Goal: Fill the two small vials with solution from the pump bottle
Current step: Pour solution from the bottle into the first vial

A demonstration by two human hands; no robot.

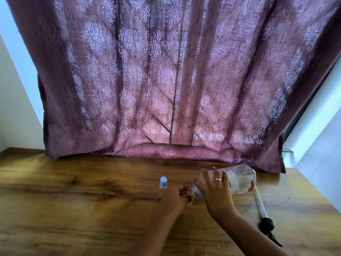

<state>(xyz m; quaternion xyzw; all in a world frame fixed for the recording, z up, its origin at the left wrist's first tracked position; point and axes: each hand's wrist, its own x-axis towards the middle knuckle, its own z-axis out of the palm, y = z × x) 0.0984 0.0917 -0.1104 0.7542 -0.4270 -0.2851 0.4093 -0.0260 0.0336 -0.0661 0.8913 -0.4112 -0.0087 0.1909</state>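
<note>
My right hand [215,189] grips the clear plastic bottle [239,179], tipped on its side with its mouth pointing left and down. My left hand [173,195] holds a small vial [191,193] at the bottle's mouth; my fingers hide most of it. A second vial with a blue cap [163,182] stands upright just left of my left hand. The pump head with its long tube [263,214] lies on the table, off the bottle, to the right.
All of this sits on a wooden table [83,200]. A purple patterned curtain [166,80] hangs behind and touches the table's far edge. White walls stand at both sides. The table's right edge runs close to the pump head.
</note>
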